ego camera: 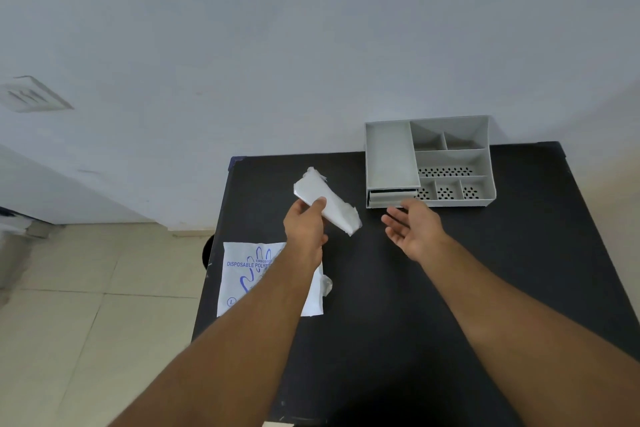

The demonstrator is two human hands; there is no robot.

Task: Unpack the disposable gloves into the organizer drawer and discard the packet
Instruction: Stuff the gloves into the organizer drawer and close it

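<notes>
The folded wad of thin white plastic gloves is hanging over the black desk near its far left corner, pinched at one end by the left hand, the right hand hovering open and empty; seemingly light, limp and slippery, it is wanting a whole-fold grip.

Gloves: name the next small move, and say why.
Probably slide the drawer out with the right hand. That hand is open just in front of the drawer, which looks barely ajar, while the left hand grips the gloves above the table.
</notes>
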